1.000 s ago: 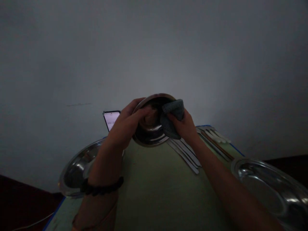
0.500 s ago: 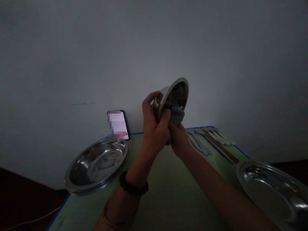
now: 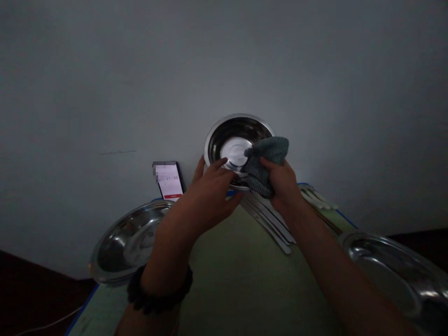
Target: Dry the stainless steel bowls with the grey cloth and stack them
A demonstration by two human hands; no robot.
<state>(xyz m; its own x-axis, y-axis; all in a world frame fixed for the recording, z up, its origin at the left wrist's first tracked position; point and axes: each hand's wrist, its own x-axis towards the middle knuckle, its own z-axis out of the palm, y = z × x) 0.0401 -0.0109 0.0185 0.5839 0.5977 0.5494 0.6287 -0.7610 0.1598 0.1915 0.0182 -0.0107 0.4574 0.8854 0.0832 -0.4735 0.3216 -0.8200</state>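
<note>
Wiping of the steel bowl (image 3: 234,150) is judged to be the step in hand. Bowl is held up over the back of the counter (image 3: 241,284), in front of the wall (image 3: 224,56), mouth tilted toward the camera. Its lower left rim is grasped by the fingers of the left hand (image 3: 212,198), some inside, some outside; exact thumb contact cannot be told. Cloth (image 3: 276,147) is bunched and clenched in the fingers of the right hand (image 3: 284,182), draped over the bowl's right side, partly inside. Rim should be gripped firmly so the bowl is not spun by rubbing. Cloth is better spread flatter, pressed into the curve between side and base, and drawn around in overlapping passes, rim included. Part of the inner surface is covered by the left fingers, so the grip should be shifted and that patch wiped too, or prints may be left. Low swings should be avoided: metal utensils (image 3: 268,225) are laid out below.
</note>
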